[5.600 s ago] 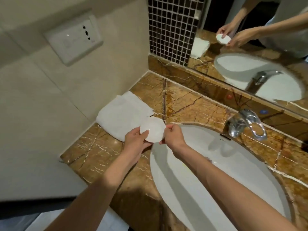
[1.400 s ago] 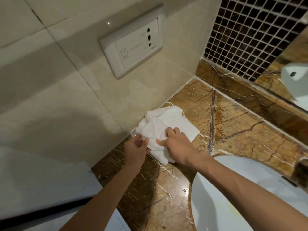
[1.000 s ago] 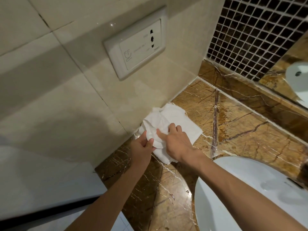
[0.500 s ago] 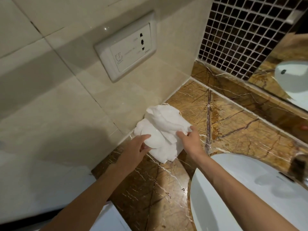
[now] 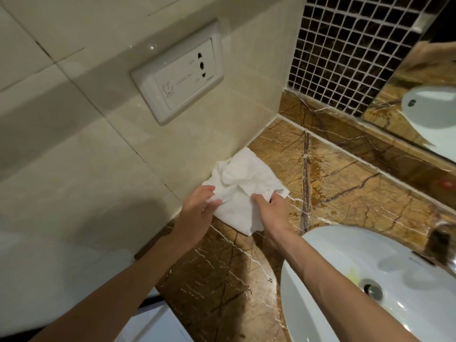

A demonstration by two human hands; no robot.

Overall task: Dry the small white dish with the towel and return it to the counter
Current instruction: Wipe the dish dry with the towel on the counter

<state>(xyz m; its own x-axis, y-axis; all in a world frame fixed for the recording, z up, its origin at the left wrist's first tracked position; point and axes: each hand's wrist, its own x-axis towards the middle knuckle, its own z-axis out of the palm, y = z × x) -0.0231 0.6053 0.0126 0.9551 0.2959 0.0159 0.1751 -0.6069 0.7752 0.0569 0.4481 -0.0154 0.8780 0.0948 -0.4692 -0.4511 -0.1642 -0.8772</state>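
Note:
A crumpled white towel [image 5: 246, 178] lies bunched on the brown marble counter [image 5: 345, 188], against the tiled wall. My left hand [image 5: 197, 213] grips its left edge, thumb pressed onto the cloth. My right hand [image 5: 271, 213] pinches a fold on its near right side. The small white dish is not visible apart from the towel; the folds and my fingers hide it.
A white oval sink [image 5: 370, 280] is set into the counter at the lower right, with a blurred faucet [image 5: 441, 243] at the right edge. A wall socket plate [image 5: 177, 72] sits above the towel. Dark mosaic tile [image 5: 345, 45] and a mirror [image 5: 431, 95] stand behind.
The dish was bare between both hands over the counter 5.6 s ago. A round white edge showed by my left thumb half a second ago; now cloth covers it and my right hand has moved onto the towel.

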